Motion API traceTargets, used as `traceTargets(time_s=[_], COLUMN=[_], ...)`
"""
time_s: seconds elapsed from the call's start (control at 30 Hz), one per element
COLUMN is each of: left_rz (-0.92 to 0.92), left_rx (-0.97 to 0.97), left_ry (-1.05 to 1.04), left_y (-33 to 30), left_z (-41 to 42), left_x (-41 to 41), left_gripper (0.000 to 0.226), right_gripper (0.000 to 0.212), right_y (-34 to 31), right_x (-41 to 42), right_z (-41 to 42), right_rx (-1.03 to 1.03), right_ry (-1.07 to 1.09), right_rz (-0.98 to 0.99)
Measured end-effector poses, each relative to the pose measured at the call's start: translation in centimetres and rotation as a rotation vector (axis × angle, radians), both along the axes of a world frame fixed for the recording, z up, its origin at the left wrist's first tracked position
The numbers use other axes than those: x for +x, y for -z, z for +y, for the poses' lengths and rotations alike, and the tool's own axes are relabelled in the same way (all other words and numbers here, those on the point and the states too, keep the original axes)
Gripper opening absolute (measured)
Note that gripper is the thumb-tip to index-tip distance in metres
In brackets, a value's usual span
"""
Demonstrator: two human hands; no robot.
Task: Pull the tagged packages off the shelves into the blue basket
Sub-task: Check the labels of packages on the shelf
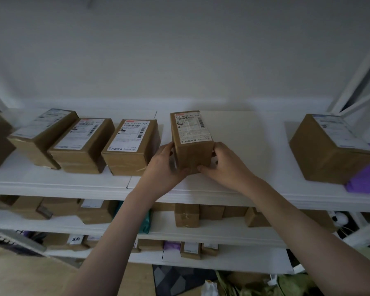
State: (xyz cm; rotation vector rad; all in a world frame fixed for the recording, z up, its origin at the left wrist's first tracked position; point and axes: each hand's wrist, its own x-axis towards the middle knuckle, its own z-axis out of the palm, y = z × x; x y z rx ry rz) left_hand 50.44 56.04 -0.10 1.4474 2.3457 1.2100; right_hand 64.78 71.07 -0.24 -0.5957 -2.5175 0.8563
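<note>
A brown cardboard box (192,142) with a white shipping label on top stands on the top white shelf (73,182), near its middle. My left hand (165,165) clasps its left side and my right hand (224,163) clasps its right side, thumbs across the front face. To its left, three more labelled brown boxes (132,146) lie in a row on the same shelf. Another labelled box (329,148) sits at the far right. No blue basket is in view.
A purple soft package (365,182) lies under the right box. Lower shelves (201,231) hold several small brown boxes, a teal bag and purple parcels. White shelf uprights (355,82) rise at the right. Bags and clutter lie on the floor below.
</note>
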Motion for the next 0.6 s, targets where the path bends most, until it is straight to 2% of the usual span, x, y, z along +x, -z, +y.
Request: traceTargets(time_s=[0.17,0.3,0.4,0.6], left_rz=[0.044,0.085,0.134,0.101], left_rx=[0.077,0.253,0.357,0.337], left_ry=[0.006,0.024,0.013,0.029], left_y=[-0.2,-0.1,-0.1,0.1], left_z=[0.8,0.1,-0.6,-1.0], left_x=[0.2,1.4,2.6,3.4], left_gripper=[0.067,0.070,0.072,0.076], right_gripper=[0.065,0.072,0.070,0.067], right_y=[0.4,0.6,1.1,1.2], right_x=[-0.2,1.0,2.2,3.4], right_z=[-0.3,-1.5,-2.2,-2.4], right_rx=[0.090,0.226,0.295,0.270], right_ry=[0.018,0.050,0.037,0.040], right_rz=[0.041,0.252,0.378,0.394])
